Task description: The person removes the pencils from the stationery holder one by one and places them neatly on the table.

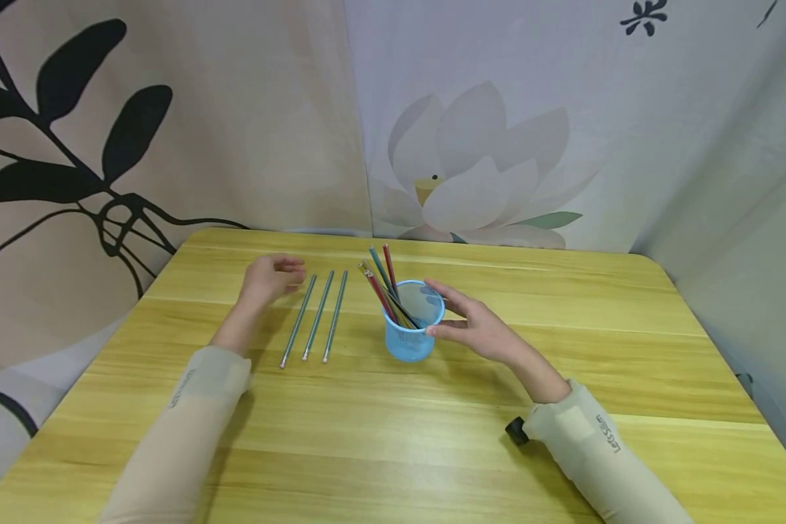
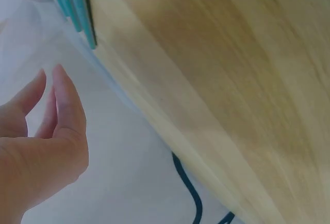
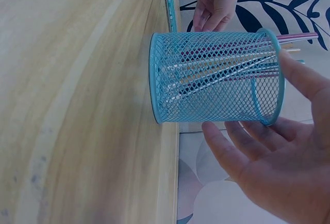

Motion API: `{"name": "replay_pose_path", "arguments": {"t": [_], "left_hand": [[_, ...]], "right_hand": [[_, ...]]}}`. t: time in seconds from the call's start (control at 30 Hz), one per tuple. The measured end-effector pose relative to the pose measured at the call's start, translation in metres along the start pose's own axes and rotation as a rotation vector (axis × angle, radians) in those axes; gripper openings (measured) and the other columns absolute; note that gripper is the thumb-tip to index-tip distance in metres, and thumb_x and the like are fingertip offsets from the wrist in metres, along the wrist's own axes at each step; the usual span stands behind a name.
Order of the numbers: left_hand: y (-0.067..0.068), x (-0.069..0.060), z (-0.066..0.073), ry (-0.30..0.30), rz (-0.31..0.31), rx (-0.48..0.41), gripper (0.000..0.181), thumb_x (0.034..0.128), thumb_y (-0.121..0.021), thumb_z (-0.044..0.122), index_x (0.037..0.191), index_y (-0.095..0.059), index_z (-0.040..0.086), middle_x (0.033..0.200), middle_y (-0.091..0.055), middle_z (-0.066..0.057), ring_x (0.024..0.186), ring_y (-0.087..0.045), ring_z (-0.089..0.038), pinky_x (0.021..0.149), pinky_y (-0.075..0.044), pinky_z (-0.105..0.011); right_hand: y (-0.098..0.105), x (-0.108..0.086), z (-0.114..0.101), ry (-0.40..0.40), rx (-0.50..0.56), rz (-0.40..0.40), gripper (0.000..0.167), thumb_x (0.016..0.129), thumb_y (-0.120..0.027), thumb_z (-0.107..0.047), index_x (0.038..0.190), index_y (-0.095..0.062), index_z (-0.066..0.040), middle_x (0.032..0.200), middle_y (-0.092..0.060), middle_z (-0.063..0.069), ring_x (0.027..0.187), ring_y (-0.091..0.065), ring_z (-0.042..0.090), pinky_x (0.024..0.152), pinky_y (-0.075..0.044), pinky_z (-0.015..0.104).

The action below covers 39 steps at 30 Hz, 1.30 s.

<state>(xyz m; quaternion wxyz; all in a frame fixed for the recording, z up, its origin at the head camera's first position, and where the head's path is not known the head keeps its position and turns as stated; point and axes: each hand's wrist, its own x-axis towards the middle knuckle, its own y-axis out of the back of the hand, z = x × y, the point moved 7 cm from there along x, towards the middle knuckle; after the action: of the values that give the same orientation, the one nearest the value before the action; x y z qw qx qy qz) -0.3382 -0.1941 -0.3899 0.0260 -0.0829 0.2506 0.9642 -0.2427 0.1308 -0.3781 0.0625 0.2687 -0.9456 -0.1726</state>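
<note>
A blue mesh pencil cup (image 1: 410,345) stands upright on the table with several pencils (image 1: 385,282) leaning to its left side. My right hand (image 1: 474,325) holds the cup by its right side, thumb at the front of the rim and fingers farther back. In the right wrist view the thumb meets the rim of the mesh cup (image 3: 216,77). Left of the cup, three teal pencils (image 1: 317,316) lie side by side, their eraser ends toward me. Beside their far ends hovers my left hand (image 1: 271,279), fingers loosely bent, holding nothing.
The wooden table (image 1: 393,451) ends at a back edge against a printed curtain (image 1: 268,109). A small black object (image 1: 517,431) sits at the right sleeve's cuff.
</note>
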Motion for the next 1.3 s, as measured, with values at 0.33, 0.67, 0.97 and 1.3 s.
{"name": "replay_pose_path", "arguments": {"t": [0.33,0.67,0.97,1.3], "left_hand": [[0.0,-0.012,0.016,-0.076,-0.01,-0.032,0.037,0.0994,-0.06,0.009,0.135,-0.056,-0.002,0.132,-0.061,-0.021,0.114,-0.065,-0.028,0.091,-0.061,-0.028],[-0.002,-0.025,0.029,-0.125,-0.033,-0.075,0.037,0.0985,-0.062,0.011,0.134,-0.058,0.0,0.132,-0.063,-0.021,0.099,-0.068,-0.008,0.086,-0.061,-0.022],[-0.007,-0.041,0.043,-0.163,-0.074,-0.075,0.039,0.099,-0.062,0.013,0.136,-0.057,0.002,0.132,-0.063,-0.019,0.101,-0.067,-0.008,0.089,-0.06,-0.021],[-0.013,-0.054,0.051,-0.196,-0.087,-0.1,0.039,0.0983,-0.064,0.014,0.135,-0.057,0.004,0.129,-0.064,-0.018,0.093,-0.066,0.001,0.089,-0.06,-0.02]], "right_hand": [[0.0,0.0,0.0,0.003,0.0,0.0,0.076,0.097,-0.065,-0.013,0.159,-0.022,-0.01,0.159,-0.035,0.018,0.146,-0.037,0.039,0.11,-0.05,0.047],[0.0,-0.001,-0.001,0.006,0.002,-0.003,0.075,0.097,-0.065,-0.013,0.159,-0.023,-0.01,0.157,-0.036,0.02,0.145,-0.037,0.04,0.109,-0.05,0.048],[0.0,-0.001,0.0,-0.003,0.005,0.001,0.075,0.097,-0.066,-0.013,0.159,-0.023,-0.011,0.157,-0.037,0.02,0.144,-0.039,0.039,0.109,-0.051,0.047],[0.0,0.0,-0.001,0.002,0.008,-0.001,0.075,0.097,-0.066,-0.011,0.159,-0.023,-0.009,0.158,-0.036,0.02,0.144,-0.039,0.04,0.109,-0.051,0.047]]}}
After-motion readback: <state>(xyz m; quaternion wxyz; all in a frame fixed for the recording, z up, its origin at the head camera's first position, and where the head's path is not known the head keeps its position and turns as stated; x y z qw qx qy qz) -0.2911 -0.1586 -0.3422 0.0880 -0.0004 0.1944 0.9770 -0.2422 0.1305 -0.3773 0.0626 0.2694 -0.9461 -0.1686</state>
